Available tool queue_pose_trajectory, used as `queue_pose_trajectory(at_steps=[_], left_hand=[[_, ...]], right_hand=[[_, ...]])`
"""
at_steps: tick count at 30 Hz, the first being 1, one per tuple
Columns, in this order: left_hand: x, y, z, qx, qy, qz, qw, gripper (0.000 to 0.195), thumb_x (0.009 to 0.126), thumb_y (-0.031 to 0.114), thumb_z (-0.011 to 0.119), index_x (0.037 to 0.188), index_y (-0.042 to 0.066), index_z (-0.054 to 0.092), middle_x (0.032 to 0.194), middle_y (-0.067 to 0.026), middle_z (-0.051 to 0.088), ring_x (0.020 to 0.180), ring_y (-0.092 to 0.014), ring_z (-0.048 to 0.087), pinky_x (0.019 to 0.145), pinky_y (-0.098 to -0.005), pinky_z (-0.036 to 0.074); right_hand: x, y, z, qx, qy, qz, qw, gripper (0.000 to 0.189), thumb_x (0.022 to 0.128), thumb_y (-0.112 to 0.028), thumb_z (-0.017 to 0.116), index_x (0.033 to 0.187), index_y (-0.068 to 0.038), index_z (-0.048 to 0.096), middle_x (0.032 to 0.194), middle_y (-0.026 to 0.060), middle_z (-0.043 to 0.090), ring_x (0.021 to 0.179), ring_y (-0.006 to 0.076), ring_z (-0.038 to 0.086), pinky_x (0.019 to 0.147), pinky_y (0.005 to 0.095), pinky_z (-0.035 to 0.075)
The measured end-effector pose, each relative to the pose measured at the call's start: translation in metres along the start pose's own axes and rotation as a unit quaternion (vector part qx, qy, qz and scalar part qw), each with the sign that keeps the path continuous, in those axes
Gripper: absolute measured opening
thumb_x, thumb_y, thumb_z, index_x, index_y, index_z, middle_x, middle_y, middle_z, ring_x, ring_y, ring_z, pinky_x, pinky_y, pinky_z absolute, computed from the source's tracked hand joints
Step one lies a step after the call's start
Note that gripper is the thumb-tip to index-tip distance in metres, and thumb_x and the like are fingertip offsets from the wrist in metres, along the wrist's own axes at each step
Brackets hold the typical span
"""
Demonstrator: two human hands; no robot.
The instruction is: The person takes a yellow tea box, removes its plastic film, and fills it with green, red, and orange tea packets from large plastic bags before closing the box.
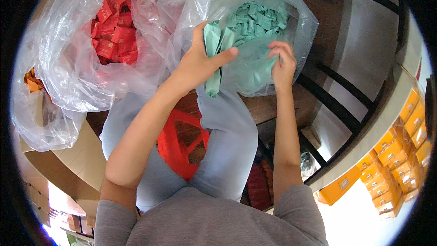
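My left hand (201, 59) grips several flat green paper packets (213, 39), which stand up between thumb and fingers. To the right, my right hand (284, 62) is raised with its fingers curled at the near edge of a clear plastic bag (251, 71). Whether it pinches the film cannot be told. Inside that bag lies a heap of green packets (261, 20). Another clear plastic bag (73, 85), left of my left hand, holds red packets (112, 39) that bear writing.
A smaller plastic bag with orange packets (33, 81) lies at far left above a cardboard box (76, 153). Black metal bars (331, 100) run along the right. Orange boxes (389, 167) are stacked at lower right. Something red with an open frame (177, 147) shows between my legs.
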State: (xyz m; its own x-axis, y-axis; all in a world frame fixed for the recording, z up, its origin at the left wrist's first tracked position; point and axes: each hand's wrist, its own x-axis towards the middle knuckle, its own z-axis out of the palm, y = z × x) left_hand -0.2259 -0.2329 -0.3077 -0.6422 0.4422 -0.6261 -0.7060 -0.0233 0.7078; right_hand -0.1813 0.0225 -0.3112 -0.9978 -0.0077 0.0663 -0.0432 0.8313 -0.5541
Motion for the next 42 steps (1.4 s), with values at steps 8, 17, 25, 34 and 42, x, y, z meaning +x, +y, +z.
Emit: queue_pose_trajectory(at_steps=[8, 17, 25, 34, 42], left_hand=[[-0.002, -0.015, 0.011, -0.062, -0.009, 0.010, 0.998, 0.088, 0.076, 0.028, 0.076, 0.135, -0.001, 0.017, 0.118, -0.0177, 0.051, 0.109, -0.023, 0.053, 0.091, -0.0355, 0.045], [0.005, -0.004, 0.001, -0.012, 0.064, -0.003, 0.998, 0.087, 0.076, 0.025, 0.073, 0.135, 0.001, 0.014, 0.116, -0.0233, 0.050, 0.108, -0.031, 0.055, 0.090, -0.0391, 0.046], [0.000, -0.001, -0.006, 0.049, 0.100, -0.040, 0.993, 0.094, 0.073, 0.029, 0.076, 0.137, 0.001, 0.014, 0.123, -0.0237, 0.049, 0.113, -0.030, 0.053, 0.094, -0.0373, 0.043], [-0.052, -0.006, 0.022, 0.037, 0.095, 0.054, 0.993, 0.095, 0.075, 0.029, 0.075, 0.139, 0.001, 0.010, 0.123, -0.0190, 0.048, 0.113, -0.027, 0.051, 0.095, -0.0357, 0.041], [-0.219, -0.023, 0.035, -0.027, 0.046, 0.171, 0.984, 0.108, 0.071, 0.023, 0.082, 0.143, 0.004, 0.004, 0.130, -0.0141, 0.036, 0.121, -0.024, 0.041, 0.102, -0.0375, 0.035]], right_hand=[[0.014, -0.075, 0.067, 0.044, 0.045, 0.069, 0.996, 0.025, 0.065, 0.008, 0.059, 0.086, -0.005, 0.054, 0.086, 0.0101, 0.058, 0.082, 0.0286, 0.057, 0.074, 0.0376, 0.045], [0.039, 0.153, 0.213, -0.117, -0.101, 0.437, 0.886, 0.060, 0.074, -0.038, 0.072, 0.116, 0.001, 0.053, 0.117, 0.0237, 0.058, 0.111, 0.0366, 0.055, 0.090, 0.0434, 0.045], [0.051, 0.043, 0.154, -0.200, -0.125, 0.369, 0.899, 0.028, 0.090, -0.021, 0.052, 0.106, 0.001, 0.059, 0.092, 0.0222, 0.066, 0.089, 0.0383, 0.064, 0.076, 0.0482, 0.049], [-0.041, -0.136, -0.014, -0.164, -0.046, 0.191, 0.967, 0.039, 0.093, -0.019, 0.045, 0.126, 0.001, 0.048, 0.065, 0.0217, 0.061, 0.061, 0.0396, 0.062, 0.057, 0.0492, 0.048], [-0.156, -0.278, -0.072, -0.017, -0.143, 0.073, 0.987, 0.035, 0.091, -0.017, 0.047, 0.122, 0.000, 0.047, 0.079, 0.0192, 0.058, 0.071, 0.0404, 0.057, 0.064, 0.0492, 0.045]])
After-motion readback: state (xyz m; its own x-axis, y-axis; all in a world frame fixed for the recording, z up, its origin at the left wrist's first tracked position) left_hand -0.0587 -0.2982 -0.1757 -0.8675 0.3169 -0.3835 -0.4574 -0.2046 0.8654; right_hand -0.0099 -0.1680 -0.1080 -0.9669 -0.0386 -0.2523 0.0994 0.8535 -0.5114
